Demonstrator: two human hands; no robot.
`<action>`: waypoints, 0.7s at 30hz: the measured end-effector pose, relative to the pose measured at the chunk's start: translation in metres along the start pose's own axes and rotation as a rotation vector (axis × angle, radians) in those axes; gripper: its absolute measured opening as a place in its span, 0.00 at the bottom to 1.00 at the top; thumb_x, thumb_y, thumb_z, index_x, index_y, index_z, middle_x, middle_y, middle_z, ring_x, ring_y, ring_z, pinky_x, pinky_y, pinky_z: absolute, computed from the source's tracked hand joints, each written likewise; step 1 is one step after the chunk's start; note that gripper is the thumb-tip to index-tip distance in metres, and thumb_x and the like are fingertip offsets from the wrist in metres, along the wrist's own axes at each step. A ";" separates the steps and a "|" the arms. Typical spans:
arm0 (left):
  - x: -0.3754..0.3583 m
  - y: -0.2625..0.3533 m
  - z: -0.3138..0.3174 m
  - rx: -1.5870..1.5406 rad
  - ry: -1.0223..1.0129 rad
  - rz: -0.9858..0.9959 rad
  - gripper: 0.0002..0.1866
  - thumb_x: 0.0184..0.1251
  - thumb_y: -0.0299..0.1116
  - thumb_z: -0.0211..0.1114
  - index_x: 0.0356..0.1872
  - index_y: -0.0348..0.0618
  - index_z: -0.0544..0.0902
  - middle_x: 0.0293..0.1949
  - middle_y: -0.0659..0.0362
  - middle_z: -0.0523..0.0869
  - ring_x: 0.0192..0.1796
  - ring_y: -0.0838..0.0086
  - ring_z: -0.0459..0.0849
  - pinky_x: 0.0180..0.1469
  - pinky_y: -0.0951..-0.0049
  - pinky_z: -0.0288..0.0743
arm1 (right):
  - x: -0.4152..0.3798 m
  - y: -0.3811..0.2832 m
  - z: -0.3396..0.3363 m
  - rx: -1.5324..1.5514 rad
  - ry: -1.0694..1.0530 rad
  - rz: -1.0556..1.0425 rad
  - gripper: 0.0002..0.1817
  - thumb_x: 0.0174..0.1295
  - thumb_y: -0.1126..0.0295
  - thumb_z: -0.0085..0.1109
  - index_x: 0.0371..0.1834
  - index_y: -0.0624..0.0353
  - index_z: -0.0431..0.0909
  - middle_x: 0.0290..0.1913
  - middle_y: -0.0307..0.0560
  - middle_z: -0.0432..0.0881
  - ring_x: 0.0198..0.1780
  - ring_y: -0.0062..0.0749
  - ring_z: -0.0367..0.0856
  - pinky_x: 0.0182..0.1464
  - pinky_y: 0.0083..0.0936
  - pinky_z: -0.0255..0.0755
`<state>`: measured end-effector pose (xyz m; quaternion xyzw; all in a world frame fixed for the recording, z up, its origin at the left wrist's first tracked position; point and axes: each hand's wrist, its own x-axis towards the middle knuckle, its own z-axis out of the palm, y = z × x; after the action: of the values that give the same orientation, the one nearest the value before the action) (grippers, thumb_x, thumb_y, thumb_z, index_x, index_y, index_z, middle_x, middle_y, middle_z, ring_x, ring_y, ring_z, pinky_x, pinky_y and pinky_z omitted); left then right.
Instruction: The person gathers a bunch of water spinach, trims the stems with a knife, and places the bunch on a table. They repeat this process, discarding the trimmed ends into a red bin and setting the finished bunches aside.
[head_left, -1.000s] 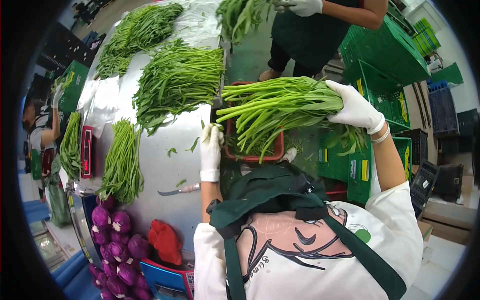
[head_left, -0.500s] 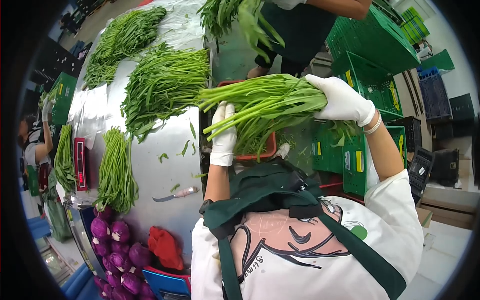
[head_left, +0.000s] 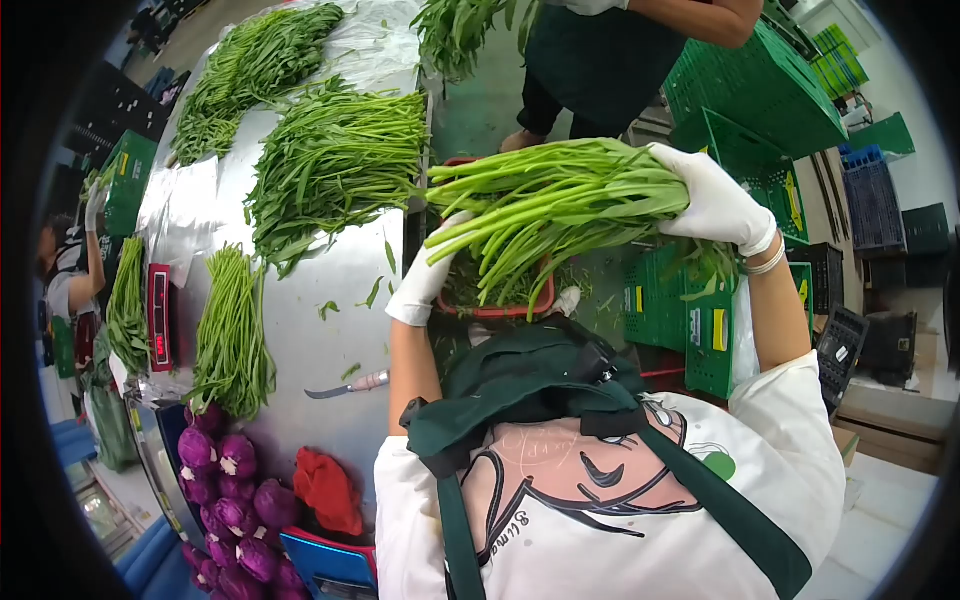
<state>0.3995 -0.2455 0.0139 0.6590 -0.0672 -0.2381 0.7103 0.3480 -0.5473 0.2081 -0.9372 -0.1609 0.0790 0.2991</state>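
A bunch of water spinach [head_left: 570,205], long green stems with narrow leaves, is held out in front of me. My right hand [head_left: 715,205], in a white glove, is closed around its leafy end at the right. The cut stem ends point left. Beside and under those ends is my left hand [head_left: 425,280], also gloved; its fingers are mostly hidden by the stems, so their grip does not show. Below the bunch stands a red tub [head_left: 548,290] with loose green trimmings in it.
On the metal table [head_left: 330,375] lie piles of greens [head_left: 340,165], a curved knife [head_left: 350,385], a red cloth [head_left: 327,490] and purple cabbages [head_left: 240,515]. A red scale display [head_left: 160,318] stands farther left. Green crates [head_left: 710,320] stack at right. A co-worker [head_left: 600,70] holds greens ahead.
The bunch and my right hand have shifted slightly right and up. My left hand has moved left and down, its fingers now more behind the stems. The co-worker's greens have moved upward.
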 end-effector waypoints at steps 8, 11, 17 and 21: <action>0.015 0.020 0.019 0.235 0.057 0.242 0.17 0.72 0.40 0.53 0.50 0.37 0.78 0.46 0.56 0.82 0.46 0.73 0.79 0.51 0.72 0.72 | 0.010 -0.010 0.001 0.009 -0.075 -0.034 0.28 0.40 0.75 0.66 0.49 0.64 0.71 0.39 0.58 0.81 0.43 0.51 0.81 0.44 0.31 0.74; 0.036 -0.020 0.002 0.205 0.237 0.192 0.19 0.73 0.42 0.51 0.35 0.36 0.82 0.30 0.57 0.85 0.35 0.72 0.82 0.41 0.69 0.75 | 0.008 -0.011 -0.013 0.106 -0.038 0.010 0.26 0.40 0.79 0.63 0.48 0.66 0.71 0.38 0.53 0.81 0.39 0.31 0.79 0.46 0.25 0.72; 0.028 -0.106 -0.019 -0.093 0.011 -0.015 0.19 0.74 0.38 0.50 0.57 0.34 0.74 0.56 0.52 0.79 0.58 0.73 0.76 0.60 0.72 0.68 | 0.009 -0.006 -0.018 0.317 -0.003 0.061 0.28 0.42 0.82 0.60 0.52 0.66 0.70 0.45 0.43 0.80 0.46 0.19 0.72 0.54 0.20 0.68; 0.024 -0.075 0.010 -0.788 -0.238 0.040 0.23 0.74 0.35 0.50 0.66 0.37 0.64 0.63 0.52 0.72 0.61 0.71 0.73 0.64 0.73 0.66 | 0.021 -0.012 -0.016 0.327 -0.018 0.009 0.29 0.42 0.82 0.60 0.53 0.67 0.70 0.45 0.44 0.80 0.47 0.19 0.73 0.54 0.21 0.68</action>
<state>0.3977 -0.2660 -0.0625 0.3030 -0.0654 -0.3063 0.9000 0.3688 -0.5392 0.2268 -0.8760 -0.1443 0.1140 0.4459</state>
